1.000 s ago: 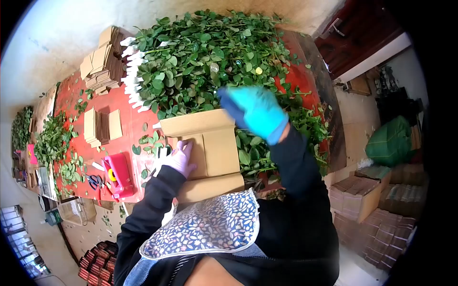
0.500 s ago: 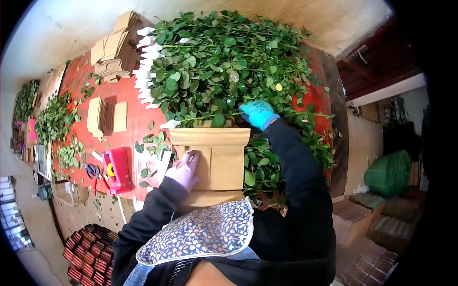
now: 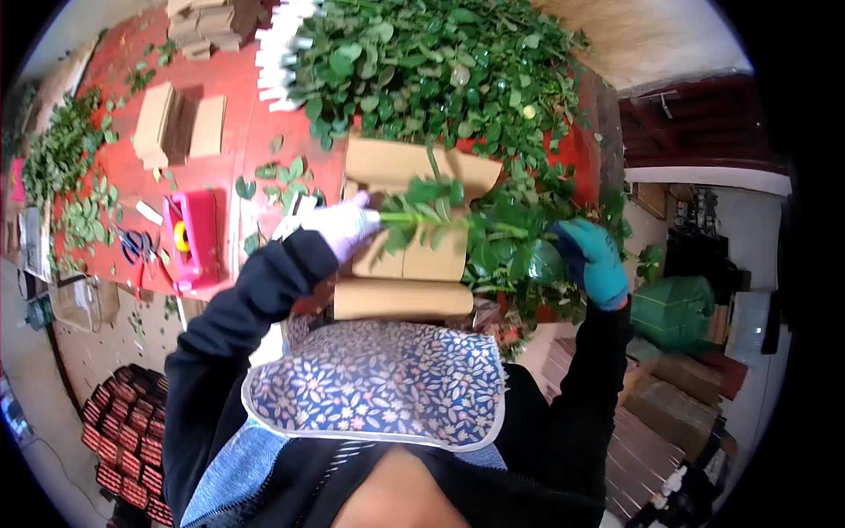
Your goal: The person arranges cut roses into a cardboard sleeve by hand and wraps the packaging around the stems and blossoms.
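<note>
Held level across my front is a leafy rose stem, its leaves partly blurred. My left hand, in a pale purple glove, closes around the stem's white-covered left end. At the other end, my right hand in a teal glove has its fingers curled on the stem. Beneath the stem lies an opened corrugated cardboard wrapper with raised flaps at its far and near sides. Beyond it spreads a big pile of leafy stems, with white-covered ends lined up on the left.
On the red table stand a pink tape dispenser, scissors and cardboard pieces. More cardboard is stacked behind. Loose leaves are scattered about. A green sack and boxes occupy the floor at right.
My right hand has come back from the pile toward the right, now with a rose stem. My left hand has lifted off the cardboard onto the stem's white end. The view has shifted.
</note>
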`<state>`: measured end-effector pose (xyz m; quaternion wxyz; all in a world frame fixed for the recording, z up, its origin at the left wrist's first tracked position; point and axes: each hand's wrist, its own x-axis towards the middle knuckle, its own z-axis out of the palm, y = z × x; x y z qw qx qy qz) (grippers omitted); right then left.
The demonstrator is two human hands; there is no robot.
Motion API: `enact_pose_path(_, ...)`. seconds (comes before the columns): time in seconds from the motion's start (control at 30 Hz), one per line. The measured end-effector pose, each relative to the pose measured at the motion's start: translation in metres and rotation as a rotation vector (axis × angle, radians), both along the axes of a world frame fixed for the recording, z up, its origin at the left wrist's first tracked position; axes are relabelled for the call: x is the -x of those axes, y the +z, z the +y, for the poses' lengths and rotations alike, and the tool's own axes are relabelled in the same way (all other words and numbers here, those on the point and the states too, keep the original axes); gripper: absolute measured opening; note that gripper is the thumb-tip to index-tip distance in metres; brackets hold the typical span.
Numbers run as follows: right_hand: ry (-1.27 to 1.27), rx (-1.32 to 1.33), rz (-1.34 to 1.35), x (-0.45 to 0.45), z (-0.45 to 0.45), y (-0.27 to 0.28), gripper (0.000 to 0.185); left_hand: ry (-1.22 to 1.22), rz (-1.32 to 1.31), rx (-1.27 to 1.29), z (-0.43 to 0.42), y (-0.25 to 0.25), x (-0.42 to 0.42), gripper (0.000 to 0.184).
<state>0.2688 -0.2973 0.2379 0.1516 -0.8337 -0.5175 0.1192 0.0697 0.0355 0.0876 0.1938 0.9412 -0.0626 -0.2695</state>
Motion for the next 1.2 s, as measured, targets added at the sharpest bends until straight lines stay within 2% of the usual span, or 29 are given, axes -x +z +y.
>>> enact_pose_path(0.07,-0.036,0.136,0.176,0.013,-0.033,-0.024,0.036,0.178,-0.383,0.318,0.002,-0.037,0.016,0.050)
enact_pose_path(0.13,-0.041,0.227,0.238,0.027,-0.068,-0.053,0.041,0.047,-0.497,0.154,0.004,-0.033,0.013,0.049)
enact_pose_path(0.27,-0.108,0.335,0.350,0.047,-0.066,-0.060,0.037,0.039,-0.485,0.195,0.008,-0.028,0.014,0.050)
enact_pose_path(0.37,-0.047,0.294,0.239,0.040,-0.080,-0.085,0.031,0.029,-0.446,0.175,0.007,-0.019,0.014,0.054)
enact_pose_path(0.4,-0.279,0.222,0.577,0.033,-0.094,-0.106,0.028,0.028,-0.375,0.156,0.006,-0.012,0.013,0.056)
enact_pose_path(0.47,-0.507,0.140,0.925,0.023,-0.106,-0.124,0.025,0.039,-0.255,0.158,0.008,-0.006,0.013,0.062)
enact_pose_path(0.57,-0.489,0.191,0.970,0.018,-0.109,-0.136,0.023,0.049,-0.231,0.185,0.008,-0.011,0.013,0.066)
enact_pose_path(0.67,-0.523,0.182,1.013,0.022,-0.077,-0.116,0.024,0.039,-0.222,0.182,0.010,-0.009,0.014,0.073)
enact_pose_path(0.73,-0.267,0.158,0.709,0.017,-0.080,-0.119,0.026,0.036,-0.233,0.178,0.012,-0.008,0.016,0.074)
enact_pose_path(0.77,-0.259,0.161,0.706,0.013,-0.077,-0.118,0.026,0.039,-0.210,0.206,0.013,-0.006,0.016,0.075)
enact_pose_path(0.83,-0.019,0.109,0.360,0.004,-0.073,-0.115,0.024,0.046,-0.191,0.233,0.012,-0.005,0.015,0.076)
enact_pose_path(0.87,-0.277,0.019,0.622,0.001,-0.075,-0.111,0.022,0.058,-0.179,0.246,0.010,-0.004,0.015,0.076)
enact_pose_path(0.93,-0.414,-0.126,0.823,-0.006,-0.060,-0.081,0.022,0.053,-0.258,0.243,0.010,-0.006,0.017,0.075)
enact_pose_path(0.97,-0.398,-0.120,0.716,-0.018,-0.062,-0.074,0.024,0.056,-0.330,0.210,0.008,-0.019,0.020,0.075)
enact_pose_path(1.0,-0.386,-0.113,0.606,-0.030,-0.065,-0.067,0.025,0.052,-0.383,0.301,0.009,-0.039,0.025,0.074)
enact_pose_path(1.03,-0.204,-0.178,0.364,-0.037,-0.060,-0.058,0.026,0.043,-0.440,0.389,0.009,-0.048,0.026,0.074)
enact_pose_path(1.07,-0.205,-0.193,0.336,-0.046,-0.063,-0.065,0.026,0.044,-0.225,0.250,0.009,0.000,0.019,0.073)
enact_pose_path(1.13,-0.384,-0.326,0.325,-0.066,-0.073,-0.087,0.026,0.084,-0.207,0.215,0.004,0.005,0.021,0.075)
enact_pose_path(1.2,-0.338,-0.266,0.340,-0.071,-0.046,-0.065,0.027,0.085,-0.158,0.127,-0.001,0.029,0.021,0.073)
